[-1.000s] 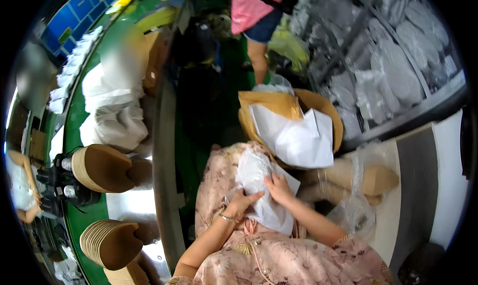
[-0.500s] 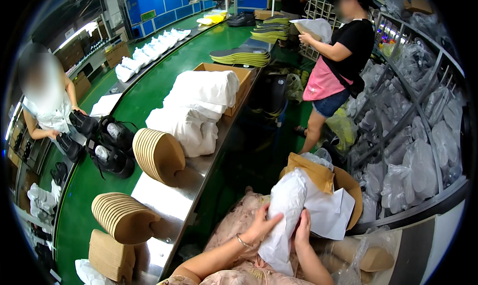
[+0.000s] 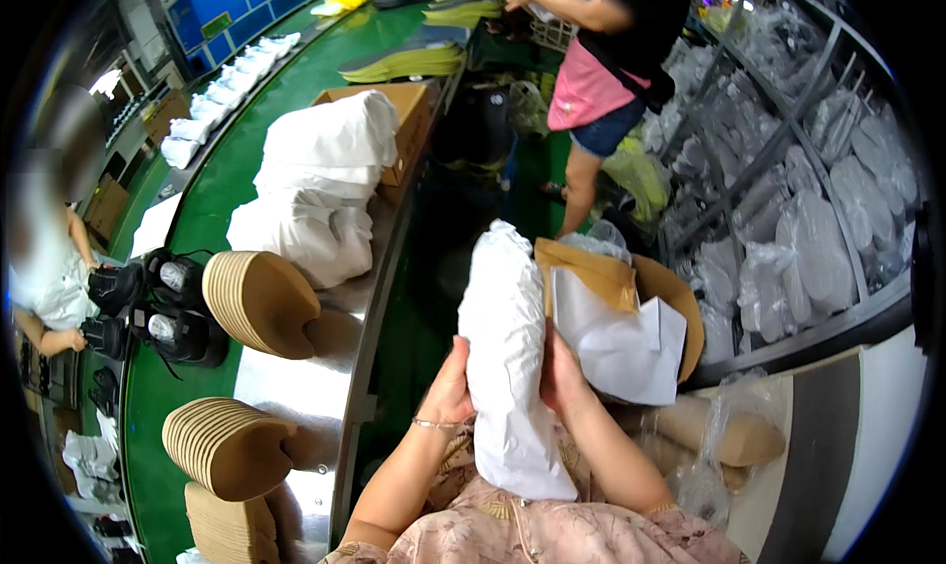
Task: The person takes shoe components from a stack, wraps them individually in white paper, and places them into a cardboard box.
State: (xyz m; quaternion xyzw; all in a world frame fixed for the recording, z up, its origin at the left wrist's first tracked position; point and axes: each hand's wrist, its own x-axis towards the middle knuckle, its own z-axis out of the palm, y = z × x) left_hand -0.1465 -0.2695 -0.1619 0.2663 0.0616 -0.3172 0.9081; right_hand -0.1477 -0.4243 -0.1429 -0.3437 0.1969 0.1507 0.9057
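A long white paper-wrapped bundle (image 3: 507,357) is held upright in front of the person's chest, clasped between both hands. The left hand (image 3: 448,387) is pressed flat against the bundle's left side, its fingers (image 3: 456,362) closed along the wrapping; a thin bracelet is seen at that wrist. The right hand (image 3: 562,377) is laid against the right side, its fingers clamped on the paper as well. Just behind the bundle, an open brown cardboard box (image 3: 631,288) lined with loose white paper sheets (image 3: 616,342) is seen.

To the left, a long green conveyor tabletop (image 3: 232,175) is loaded with stacks of tan flat insole-shaped boards (image 3: 256,303), a second such stack (image 3: 222,446) nearer the lower edge, pairs of black shoes (image 3: 163,308), and large white stuffed bags (image 3: 320,185) on a cardboard carton. A person in a pink apron (image 3: 601,62) is standing well apart, beside a metal rack of clear plastic bags (image 3: 818,209). Another person is seated at the far left edge.
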